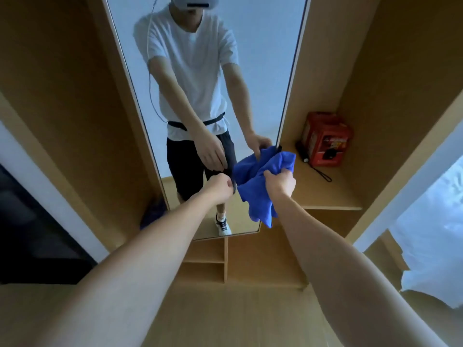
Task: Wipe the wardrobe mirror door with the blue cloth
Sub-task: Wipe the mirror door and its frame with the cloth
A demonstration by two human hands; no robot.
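Note:
The tall wardrobe mirror door stands straight ahead, framed in light wood, and reflects a person in a white shirt. A bunched blue cloth hangs against the mirror's lower right edge, gripped by my right hand. My left hand is a closed fist touching the glass just left of the cloth; a small dark thing shows at its fingertips, and I cannot tell whether it holds it. The cloth's reflection shows in the mirror above my right hand.
A red box and a dark folded umbrella with a wrist strap sit on the wooden shelf to the right of the mirror. Low open compartments lie under the mirror. A white frame runs along the right.

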